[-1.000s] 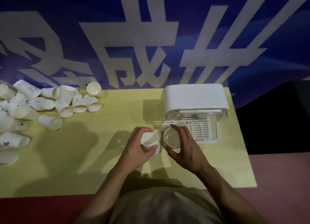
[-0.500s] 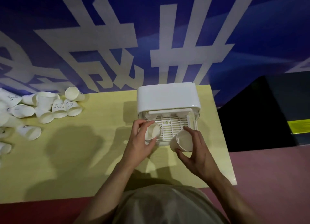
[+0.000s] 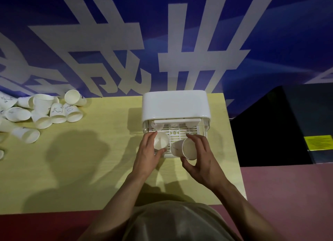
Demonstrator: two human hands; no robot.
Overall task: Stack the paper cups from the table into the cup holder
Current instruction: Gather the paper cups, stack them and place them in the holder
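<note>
Over the cup holder [image 3: 175,105] tray, your left hand [image 3: 146,155] grips one upright cup [image 3: 161,140]; your right hand [image 3: 201,161] pinches a tilted cup [image 3: 183,148]. Risk: the tilted cup misses its slot and tips. Loose cups [image 3: 43,110] remain far left.

Moved from the bench in front of the cup holder [image 3: 175,105] onto its grid tray: the left hand [image 3: 146,155], gripping an upright cup [image 3: 161,140] now over the tray's left side. Carried up to the tray's front right edge by the right hand [image 3: 201,161]: a second cup [image 3: 184,149], now tipped, mouth turned rightward.
</note>
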